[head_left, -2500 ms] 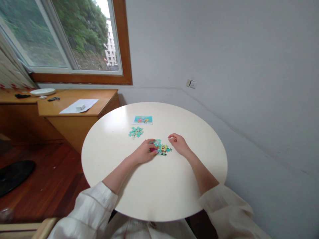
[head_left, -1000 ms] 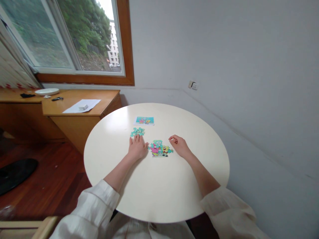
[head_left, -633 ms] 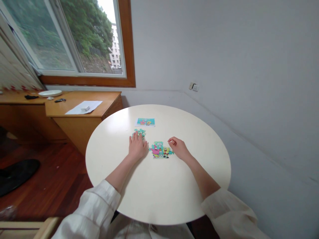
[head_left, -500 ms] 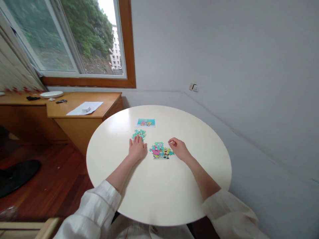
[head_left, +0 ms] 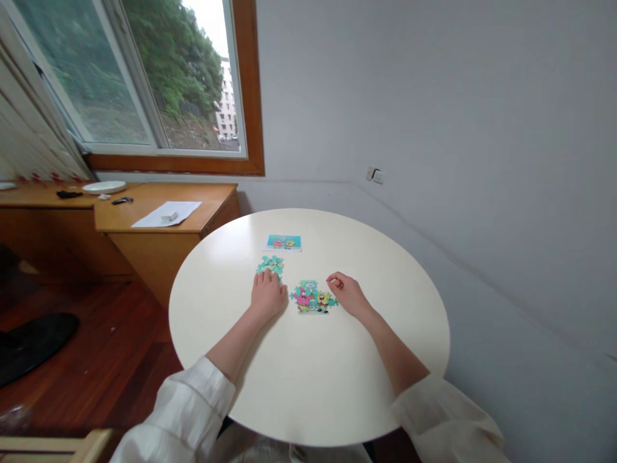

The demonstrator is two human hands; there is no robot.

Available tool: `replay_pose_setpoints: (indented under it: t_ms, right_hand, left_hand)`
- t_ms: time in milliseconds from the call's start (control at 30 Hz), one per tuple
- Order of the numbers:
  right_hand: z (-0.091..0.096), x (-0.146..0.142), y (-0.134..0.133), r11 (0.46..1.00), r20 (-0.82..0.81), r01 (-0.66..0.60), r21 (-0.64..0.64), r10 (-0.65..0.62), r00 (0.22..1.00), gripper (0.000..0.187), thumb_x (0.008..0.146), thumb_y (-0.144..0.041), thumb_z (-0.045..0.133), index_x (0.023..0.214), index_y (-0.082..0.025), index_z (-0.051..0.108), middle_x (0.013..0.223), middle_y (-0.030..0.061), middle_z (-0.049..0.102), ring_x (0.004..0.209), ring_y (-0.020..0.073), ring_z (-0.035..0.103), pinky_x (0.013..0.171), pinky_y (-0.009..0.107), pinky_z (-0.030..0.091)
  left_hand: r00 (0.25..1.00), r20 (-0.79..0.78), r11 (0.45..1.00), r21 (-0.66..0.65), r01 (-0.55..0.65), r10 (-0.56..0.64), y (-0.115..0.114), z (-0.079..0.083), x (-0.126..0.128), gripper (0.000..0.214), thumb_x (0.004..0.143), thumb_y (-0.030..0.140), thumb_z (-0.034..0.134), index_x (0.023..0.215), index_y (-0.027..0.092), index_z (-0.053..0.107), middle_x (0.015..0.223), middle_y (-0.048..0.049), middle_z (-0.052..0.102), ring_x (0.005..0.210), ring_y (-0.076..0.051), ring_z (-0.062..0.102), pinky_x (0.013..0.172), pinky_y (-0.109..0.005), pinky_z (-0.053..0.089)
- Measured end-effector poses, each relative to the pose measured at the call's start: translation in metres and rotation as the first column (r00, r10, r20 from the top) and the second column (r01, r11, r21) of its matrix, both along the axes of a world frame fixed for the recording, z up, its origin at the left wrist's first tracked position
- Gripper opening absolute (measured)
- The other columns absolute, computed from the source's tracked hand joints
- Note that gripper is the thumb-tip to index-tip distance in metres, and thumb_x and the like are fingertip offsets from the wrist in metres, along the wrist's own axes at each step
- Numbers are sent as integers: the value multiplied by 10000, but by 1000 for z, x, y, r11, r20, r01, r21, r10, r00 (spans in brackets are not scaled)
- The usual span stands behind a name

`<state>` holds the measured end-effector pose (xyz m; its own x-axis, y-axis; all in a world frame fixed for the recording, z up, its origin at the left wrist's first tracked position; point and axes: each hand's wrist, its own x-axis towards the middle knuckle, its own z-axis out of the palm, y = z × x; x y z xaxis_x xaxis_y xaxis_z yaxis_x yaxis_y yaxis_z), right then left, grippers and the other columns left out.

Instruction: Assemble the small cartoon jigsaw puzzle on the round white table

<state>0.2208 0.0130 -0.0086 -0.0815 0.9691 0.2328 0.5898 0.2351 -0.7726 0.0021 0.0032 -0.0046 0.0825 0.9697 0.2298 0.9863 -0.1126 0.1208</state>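
My left hand (head_left: 268,294) lies palm down, its fingers reaching the near edge of a small heap of loose jigsaw pieces (head_left: 272,263). Its fingers are extended and slightly bent; whether a piece is under the fingertips is hidden. A partly joined jigsaw puzzle (head_left: 312,298) with cartoon figures lies between my two hands. My right hand (head_left: 348,293) is just right of the puzzle, thumb and fingers drawn together in a pinch. Anything between those fingertips is too small to make out. Behind the heap lies a reference picture card (head_left: 283,242) with the same figures.
Everything lies on a round white table (head_left: 308,379). To the left stands a wooden desk (head_left: 216,199) with a paper sheet (head_left: 153,217), a small white box and a white plate (head_left: 104,187). A wall with a socket (head_left: 375,175) borders the right side.
The fingers of my left hand have drawn back slightly toward me over the heap and sit closer together. My right hand holds its pinch beside the puzzle. The view has tilted up slightly.
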Motion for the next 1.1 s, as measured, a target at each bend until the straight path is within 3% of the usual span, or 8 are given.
replay_pose_setpoints:
  t_ms: [233,567,867,1100]
  right_hand:
    - [-5,1,3,1000,-17,-5,13,5,1000,158,726,-326,460,753,-199,550,508,-52,421,477,105,394,484,225,302]
    - [-7,2,4,1000,-22,-23,5,23,999,168,721,-331,466,757,-195,557,517,-49,425,496,108,404,490,223,309]
    - [-7,1,4,999,-50,-36,-7,36,998,171,718,-340,460,745,-195,545,496,-60,390,461,101,377,463,220,286]
    - [-3,0,2,999,-28,-31,-8,31,999,178,717,-341,460,747,-191,552,499,-60,387,465,100,379,465,220,286]
  left_hand:
    - [1000,4,1000,-12,28,-28,-9,4,7,421,827,299,405,1142,32,489,1179,-241,491,1122,-328,424,950,-434,279]
    - [997,-15,997,-31,76,-77,-9,2,8,371,837,236,366,1115,27,496,1256,-239,450,1198,-300,396,1022,-417,230]
    - [994,53,995,0,100,-100,-9,5,8,383,805,181,385,1144,25,469,1211,-226,488,1218,-279,378,1015,-400,275]
    - [983,182,998,61,-31,19,11,8,-14,390,815,138,349,1176,67,479,1315,-192,430,1271,-250,334,1076,-440,191]
